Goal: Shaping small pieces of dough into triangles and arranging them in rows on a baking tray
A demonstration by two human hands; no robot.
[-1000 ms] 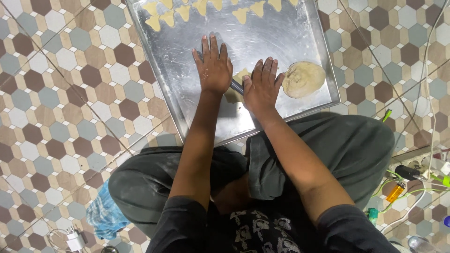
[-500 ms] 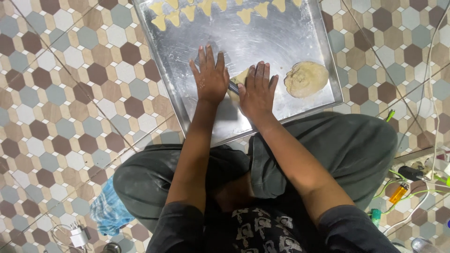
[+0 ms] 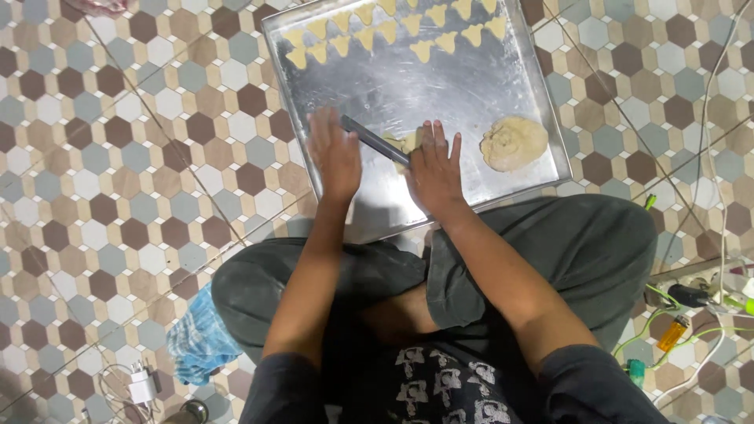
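The floor (image 3: 118, 157) is covered with hexagon tiles, and the person sits on it with legs crossed. Ahead of the knees lies a big metal tray (image 3: 440, 86), its near edge just in front of the legs. Both hands press flat on a thin dark rod (image 3: 369, 140) that lies slanted across the tray. The left hand (image 3: 334, 157) has its fingers stretched out over the far end of the rod; the right hand (image 3: 434, 169) is also spread open, palm down, on the near end. No hand grips it. Under the rod, just beyond the right fingers, a small piece of dough (image 3: 404, 141) shows, only partly flattened, I think.

To the right of the right fingers, a larger lump of dough (image 3: 514, 144) waits unused near the tray's right rim. Far beyond the fingers, two rows of small cut shapes (image 3: 393, 31) already lie along the far edge. So part of the work looks done, and much dough remains.

The middle of the tray is bare. On the floor to the right lie cables (image 3: 707, 294).
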